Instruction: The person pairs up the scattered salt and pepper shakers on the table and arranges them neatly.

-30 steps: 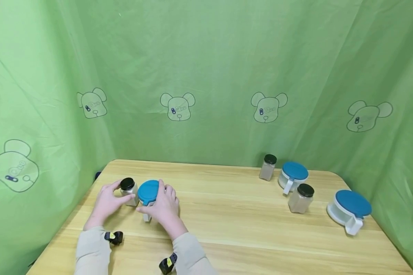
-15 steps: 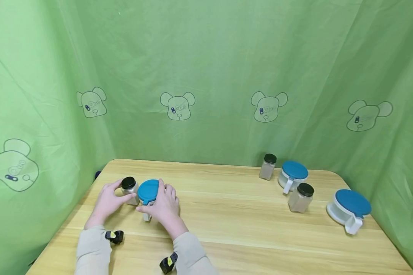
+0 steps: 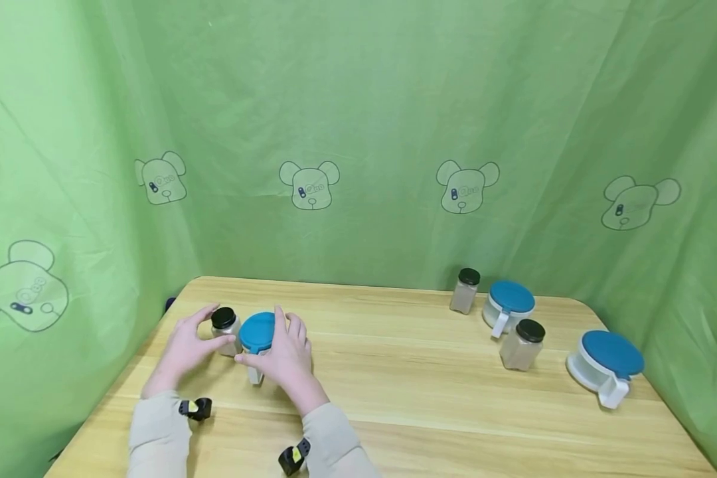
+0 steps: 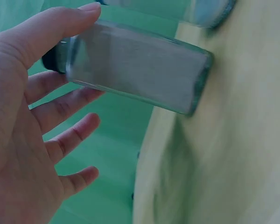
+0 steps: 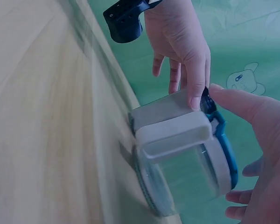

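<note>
A small glass spice jar with a black lid [image 3: 224, 318] and greyish contents [image 4: 140, 65] stands upright at the table's left. My left hand [image 3: 186, 344] is around it, thumb across its near side and the other fingers spread behind it. Close beside it, to the right, stands a clear seasoning pot with a blue lid [image 3: 257, 330] and a white handle [image 5: 175, 133]. My right hand [image 3: 288, 352] is about this pot, fingers extended past the lid's right side and thumb over the handle side. In the right wrist view, a gap shows between fingers and lid.
At the table's right stand two more blue-lidded pots, one at the back [image 3: 510, 299] and one near the right edge [image 3: 612, 355]. Two black-lidded jars stand near them, a back one [image 3: 465, 292] and a front one [image 3: 522, 346]. A green curtain [image 3: 370, 133] surrounds the wooden table [image 3: 394, 372].
The left spice jar has shifted slightly right, closer to the blue-lidded pot. My left fingers have since spread away from its lid, and my right fingers have lifted a little off the pot.
</note>
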The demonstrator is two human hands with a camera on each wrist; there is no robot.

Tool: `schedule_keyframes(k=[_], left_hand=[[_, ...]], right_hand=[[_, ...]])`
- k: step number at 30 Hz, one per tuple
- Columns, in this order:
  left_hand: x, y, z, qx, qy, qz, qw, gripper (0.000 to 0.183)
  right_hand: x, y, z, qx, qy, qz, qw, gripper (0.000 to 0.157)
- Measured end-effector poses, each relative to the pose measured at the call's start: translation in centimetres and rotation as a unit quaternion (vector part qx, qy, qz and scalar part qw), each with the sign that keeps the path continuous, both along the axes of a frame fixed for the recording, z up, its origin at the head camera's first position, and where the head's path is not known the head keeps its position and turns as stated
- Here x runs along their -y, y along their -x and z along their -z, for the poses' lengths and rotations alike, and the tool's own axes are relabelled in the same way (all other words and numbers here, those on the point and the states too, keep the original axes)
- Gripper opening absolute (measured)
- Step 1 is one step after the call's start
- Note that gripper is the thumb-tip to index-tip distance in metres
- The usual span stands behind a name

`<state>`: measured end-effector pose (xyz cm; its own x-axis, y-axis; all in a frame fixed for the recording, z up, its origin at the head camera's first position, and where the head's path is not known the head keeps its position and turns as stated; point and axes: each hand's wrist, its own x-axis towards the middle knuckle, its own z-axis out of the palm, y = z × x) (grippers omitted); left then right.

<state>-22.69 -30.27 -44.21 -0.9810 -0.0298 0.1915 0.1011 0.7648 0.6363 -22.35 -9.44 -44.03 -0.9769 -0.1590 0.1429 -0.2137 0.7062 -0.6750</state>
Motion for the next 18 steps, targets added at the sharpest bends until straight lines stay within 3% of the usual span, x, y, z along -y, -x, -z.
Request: schedule_keyframes(k=[11, 18], left_hand=[[0.0, -0.3, -1.9, -0.056, 0.002, 0.002, 0.9984, 0.079], [-0.8, -0.8, -2.8, -0.101, 0.006, 0.001, 0.9948, 0.067]], right_hand=[[-0.5, 0.2, -1.4, -0.015, 0.016, -0.004, 1.000, 0.098], [-1.6, 0.2, -1.5, -0.051, -0.018, -0.020, 0.998, 0.089]])
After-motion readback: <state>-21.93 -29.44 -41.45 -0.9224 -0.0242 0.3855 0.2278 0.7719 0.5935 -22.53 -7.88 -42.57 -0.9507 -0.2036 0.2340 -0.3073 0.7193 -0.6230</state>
